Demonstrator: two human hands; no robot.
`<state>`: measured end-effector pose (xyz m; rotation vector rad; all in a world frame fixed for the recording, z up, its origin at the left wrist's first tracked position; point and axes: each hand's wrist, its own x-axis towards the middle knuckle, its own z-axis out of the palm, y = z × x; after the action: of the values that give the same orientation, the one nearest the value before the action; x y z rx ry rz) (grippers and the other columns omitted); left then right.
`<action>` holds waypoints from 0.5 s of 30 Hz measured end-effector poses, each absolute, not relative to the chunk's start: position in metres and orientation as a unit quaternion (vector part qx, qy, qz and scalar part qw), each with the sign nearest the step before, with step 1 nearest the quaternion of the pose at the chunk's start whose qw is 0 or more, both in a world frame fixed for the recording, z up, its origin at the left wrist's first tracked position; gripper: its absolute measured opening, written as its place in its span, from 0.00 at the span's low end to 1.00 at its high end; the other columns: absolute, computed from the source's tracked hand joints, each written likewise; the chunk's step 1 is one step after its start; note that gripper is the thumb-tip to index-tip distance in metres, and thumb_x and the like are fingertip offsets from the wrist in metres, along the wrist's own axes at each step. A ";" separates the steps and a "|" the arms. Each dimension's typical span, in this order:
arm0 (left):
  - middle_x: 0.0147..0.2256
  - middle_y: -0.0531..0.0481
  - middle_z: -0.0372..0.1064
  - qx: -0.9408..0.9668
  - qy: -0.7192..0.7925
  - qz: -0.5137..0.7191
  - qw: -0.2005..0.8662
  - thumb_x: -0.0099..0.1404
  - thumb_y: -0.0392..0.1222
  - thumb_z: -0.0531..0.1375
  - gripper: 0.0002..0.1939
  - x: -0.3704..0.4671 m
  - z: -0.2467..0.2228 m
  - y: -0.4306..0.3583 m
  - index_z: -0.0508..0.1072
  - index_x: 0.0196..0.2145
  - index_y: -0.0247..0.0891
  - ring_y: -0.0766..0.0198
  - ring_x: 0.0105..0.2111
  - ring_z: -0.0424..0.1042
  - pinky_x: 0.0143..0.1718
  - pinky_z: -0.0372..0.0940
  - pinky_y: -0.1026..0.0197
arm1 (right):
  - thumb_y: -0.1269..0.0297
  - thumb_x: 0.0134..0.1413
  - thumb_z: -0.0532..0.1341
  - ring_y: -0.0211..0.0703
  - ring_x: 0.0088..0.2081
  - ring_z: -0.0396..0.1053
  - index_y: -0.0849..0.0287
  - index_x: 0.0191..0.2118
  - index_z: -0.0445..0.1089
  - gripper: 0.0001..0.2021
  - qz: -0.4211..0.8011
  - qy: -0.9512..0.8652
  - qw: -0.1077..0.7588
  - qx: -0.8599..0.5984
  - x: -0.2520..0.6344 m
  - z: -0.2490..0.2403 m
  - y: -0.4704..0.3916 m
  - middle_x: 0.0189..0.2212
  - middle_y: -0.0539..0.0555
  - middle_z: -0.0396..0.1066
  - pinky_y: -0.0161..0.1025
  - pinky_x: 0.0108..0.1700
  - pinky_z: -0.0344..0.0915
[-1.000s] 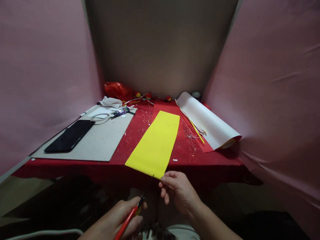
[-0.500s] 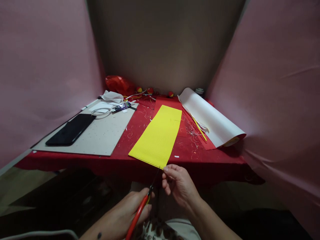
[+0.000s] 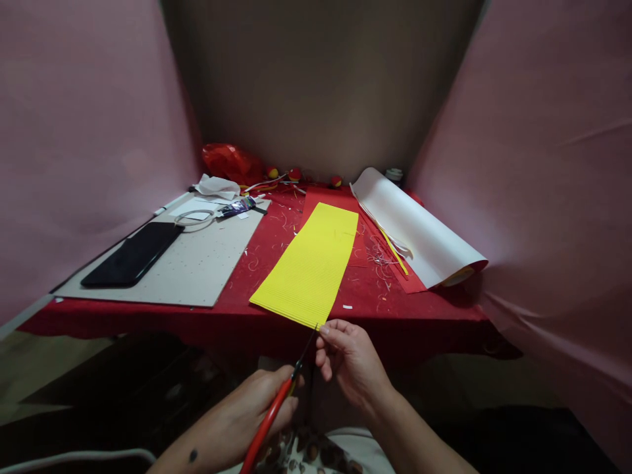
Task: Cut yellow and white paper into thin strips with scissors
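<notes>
A strip of yellow corrugated paper [image 3: 311, 263] lies lengthwise on the red tablecloth, its near corner reaching past the table's front edge. My right hand [image 3: 350, 355] pinches that corner between thumb and forefinger. In my left hand [image 3: 257, 405] is a pair of scissors [image 3: 276, 411] with red handles, its dark blades pointing up and away. The blade tips meet the paper's near edge, just left of my right fingertips. Whether the blades are parted there is too small to tell. Part of the handles is hidden in my left palm.
At left, a grey board [image 3: 197, 276] carries a black phone [image 3: 133, 253], a glue tube [image 3: 237, 207] and white paper. A white paper roll [image 3: 415, 224] and red corrugated paper [image 3: 328, 195] lie at right and behind. Thin scraps litter the red cloth [image 3: 247, 283]; pink sheets [image 3: 83, 145] hang at both sides.
The view has shifted slightly. Both hands remain at the near corner of the yellow paper, with the scissor tips still at its edge.
</notes>
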<state>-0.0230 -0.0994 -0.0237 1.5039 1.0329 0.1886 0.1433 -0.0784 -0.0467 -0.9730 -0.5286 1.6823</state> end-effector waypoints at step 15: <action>0.25 0.52 0.63 0.681 0.434 0.112 0.580 0.60 0.50 0.49 0.15 -0.019 -0.031 -0.085 0.66 0.33 0.34 0.69 0.23 0.61 0.23 0.57 0.68 | 0.67 0.39 0.65 0.33 0.15 0.64 0.66 0.24 0.66 0.09 0.712 -0.202 0.540 -0.400 0.142 -0.046 -0.076 0.19 0.52 0.67 0.27 0.12 0.59</action>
<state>-0.0188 -0.0850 -0.0308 1.5907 1.0135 0.2614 0.1423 -0.0762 -0.0464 -0.9515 -0.4811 1.6921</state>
